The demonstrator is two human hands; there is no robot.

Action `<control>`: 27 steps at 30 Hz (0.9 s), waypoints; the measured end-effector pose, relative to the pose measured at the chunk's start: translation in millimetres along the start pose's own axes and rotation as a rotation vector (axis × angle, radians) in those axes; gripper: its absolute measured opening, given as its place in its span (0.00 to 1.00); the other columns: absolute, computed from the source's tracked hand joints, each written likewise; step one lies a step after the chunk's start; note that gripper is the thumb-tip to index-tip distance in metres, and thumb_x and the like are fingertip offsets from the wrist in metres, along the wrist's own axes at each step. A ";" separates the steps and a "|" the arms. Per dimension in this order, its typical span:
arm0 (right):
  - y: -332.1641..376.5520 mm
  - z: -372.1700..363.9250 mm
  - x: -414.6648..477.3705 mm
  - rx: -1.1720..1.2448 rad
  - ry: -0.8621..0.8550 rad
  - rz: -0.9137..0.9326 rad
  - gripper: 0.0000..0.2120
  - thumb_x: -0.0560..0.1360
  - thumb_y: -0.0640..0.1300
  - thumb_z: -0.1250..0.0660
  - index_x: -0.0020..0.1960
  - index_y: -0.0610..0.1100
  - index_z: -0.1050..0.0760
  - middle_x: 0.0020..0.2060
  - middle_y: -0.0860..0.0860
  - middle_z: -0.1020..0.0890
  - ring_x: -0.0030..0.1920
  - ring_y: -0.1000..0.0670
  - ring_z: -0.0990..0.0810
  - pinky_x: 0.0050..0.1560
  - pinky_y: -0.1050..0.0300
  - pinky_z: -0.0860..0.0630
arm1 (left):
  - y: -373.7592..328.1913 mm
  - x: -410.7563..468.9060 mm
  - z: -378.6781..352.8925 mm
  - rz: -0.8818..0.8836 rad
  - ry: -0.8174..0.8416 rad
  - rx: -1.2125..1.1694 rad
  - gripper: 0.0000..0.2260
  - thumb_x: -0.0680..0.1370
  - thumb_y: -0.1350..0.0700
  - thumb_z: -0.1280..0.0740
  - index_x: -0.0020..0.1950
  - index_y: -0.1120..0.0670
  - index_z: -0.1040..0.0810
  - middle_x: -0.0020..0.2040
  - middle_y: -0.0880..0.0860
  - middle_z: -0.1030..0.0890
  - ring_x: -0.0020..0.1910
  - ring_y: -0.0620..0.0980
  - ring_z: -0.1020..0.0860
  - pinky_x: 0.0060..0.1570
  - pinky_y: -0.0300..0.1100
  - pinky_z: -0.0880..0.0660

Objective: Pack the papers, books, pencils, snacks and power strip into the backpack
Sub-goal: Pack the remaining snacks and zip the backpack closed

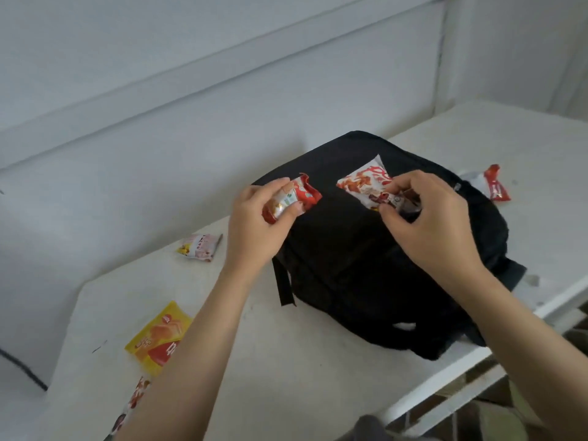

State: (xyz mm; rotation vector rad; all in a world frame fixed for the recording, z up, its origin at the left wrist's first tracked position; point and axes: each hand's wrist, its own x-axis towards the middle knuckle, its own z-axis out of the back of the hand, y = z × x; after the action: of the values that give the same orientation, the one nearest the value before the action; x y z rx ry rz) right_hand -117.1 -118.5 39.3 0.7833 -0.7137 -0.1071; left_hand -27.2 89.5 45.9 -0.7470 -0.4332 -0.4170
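I see my left hand, its fingers grasping a red snack packet over the black backpack, which lies flat on the desk toward its right edge. My right hand pinches a white-and-orange snack packet resting on the backpack's top face. A yellow packet lies near the desk's left edge.

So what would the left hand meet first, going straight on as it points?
With its red packet, the left hand would probably meet the white-and-orange snack packet on the backpack, pinched by the right hand; depth unclear.
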 end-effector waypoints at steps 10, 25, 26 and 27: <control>-59.8 39.4 23.5 -0.053 0.006 -0.079 0.07 0.71 0.40 0.29 0.48 0.45 0.24 0.43 0.54 0.23 0.43 0.54 0.26 0.39 0.72 0.33 | -36.4 83.5 -91.9 0.033 0.157 0.315 0.20 0.78 0.57 0.37 0.70 0.49 0.31 0.72 0.59 0.37 0.72 0.57 0.41 0.71 0.50 0.43; -97.0 60.0 34.8 0.035 0.095 -0.004 0.07 0.71 0.42 0.29 0.48 0.45 0.23 0.45 0.55 0.21 0.46 0.56 0.24 0.41 0.74 0.32 | -72.5 2.5 -79.2 -0.125 0.357 0.063 0.03 0.71 0.56 0.27 0.38 0.48 0.17 0.60 0.39 0.27 0.65 0.39 0.34 0.64 0.39 0.40; -97.9 60.9 33.7 0.053 0.093 0.007 0.07 0.70 0.42 0.29 0.48 0.45 0.23 0.45 0.54 0.20 0.46 0.56 0.24 0.42 0.73 0.30 | -76.8 4.2 -78.7 -0.091 0.321 0.043 0.04 0.71 0.57 0.27 0.37 0.48 0.17 0.59 0.38 0.26 0.63 0.39 0.31 0.62 0.36 0.38; -98.7 62.0 32.6 0.074 0.089 0.027 0.07 0.70 0.43 0.28 0.48 0.46 0.23 0.45 0.54 0.20 0.46 0.56 0.23 0.42 0.71 0.28 | -80.9 5.9 -77.6 -0.045 0.288 0.007 0.05 0.72 0.57 0.28 0.37 0.48 0.18 0.57 0.38 0.25 0.61 0.38 0.30 0.60 0.32 0.38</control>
State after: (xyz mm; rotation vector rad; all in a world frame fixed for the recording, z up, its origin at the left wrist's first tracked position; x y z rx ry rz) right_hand -114.6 -238.1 20.5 0.8436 -0.6464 -0.0215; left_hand -45.7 -21.1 42.9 -0.6592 -0.1806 -0.5564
